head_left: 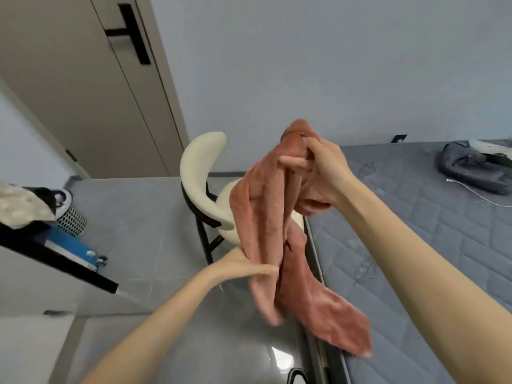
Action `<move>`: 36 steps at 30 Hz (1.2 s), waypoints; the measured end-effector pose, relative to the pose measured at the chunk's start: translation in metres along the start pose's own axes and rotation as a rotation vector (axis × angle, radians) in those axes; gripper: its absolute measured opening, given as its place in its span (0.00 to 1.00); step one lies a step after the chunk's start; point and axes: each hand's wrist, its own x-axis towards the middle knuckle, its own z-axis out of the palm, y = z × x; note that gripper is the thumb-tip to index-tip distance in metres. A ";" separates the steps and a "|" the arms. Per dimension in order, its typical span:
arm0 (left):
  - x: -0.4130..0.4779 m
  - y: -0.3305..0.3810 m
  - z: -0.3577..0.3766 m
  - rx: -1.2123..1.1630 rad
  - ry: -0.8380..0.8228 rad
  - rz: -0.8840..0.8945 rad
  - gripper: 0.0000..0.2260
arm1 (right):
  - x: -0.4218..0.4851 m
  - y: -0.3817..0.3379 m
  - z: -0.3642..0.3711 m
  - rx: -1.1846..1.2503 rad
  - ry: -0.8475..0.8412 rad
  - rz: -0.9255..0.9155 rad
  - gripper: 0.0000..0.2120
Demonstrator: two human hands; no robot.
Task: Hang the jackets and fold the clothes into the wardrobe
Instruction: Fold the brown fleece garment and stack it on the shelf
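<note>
— Starting at the fingers (291,162) of the right hand (324,173): how closed?

— Curled tight round the bunched top of the salmon cloth (263,217), with one finger poking out straight to the left. Raised high in mid-air, in front of the pale wall.

— And at the left hand (238,264)?

— Lower down, gripping the same cloth partway along. Showing only a thumb (264,270), laid flat across the front fold. Otherwise hidden behind the fabric, so pinching it by the look of things.

— Where with the cloth, then?

— Off every surface. Hanging twisted from the upper grip, past the lower one, and ending in a blurred loose tail over the edge of the grey quilted mattress (415,231).

— Behind it?

— Partly covering a cream chair (199,167) with black legs, standing on the grey tiled floor (138,217) just beside the mattress.

— Further out?

— On the far right of the mattress, a crumpled grey garment (468,173) with a white cable (451,180) just beside it. Up left, beige wardrobe doors (83,92) with a black handle (133,34). Low left, a perforated basket (70,221) on the floor, next to something blue (72,243) behind a black-edged shelf (55,260).
</note>
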 end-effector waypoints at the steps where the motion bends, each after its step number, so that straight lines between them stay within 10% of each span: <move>1: 0.002 -0.003 0.002 -0.037 0.082 0.003 0.23 | 0.002 -0.005 0.007 0.062 -0.027 -0.004 0.04; 4: 0.009 -0.005 -0.006 -0.047 0.268 0.018 0.07 | 0.008 -0.004 0.013 -0.028 -0.125 -0.008 0.07; 8: 0.004 0.018 -0.040 -0.237 0.456 0.092 0.05 | 0.008 0.026 -0.013 -0.812 -0.217 0.124 0.07; 14: -0.003 0.063 -0.049 -0.779 0.495 0.104 0.07 | -0.024 0.066 -0.038 -1.063 -0.905 0.387 0.26; 22: -0.024 0.129 -0.053 -1.129 0.447 0.247 0.16 | -0.033 0.077 -0.006 -0.676 -0.612 -0.004 0.04; 36: -0.074 0.089 0.023 -0.315 0.383 0.135 0.40 | -0.011 -0.019 0.060 -0.079 -0.463 0.107 0.09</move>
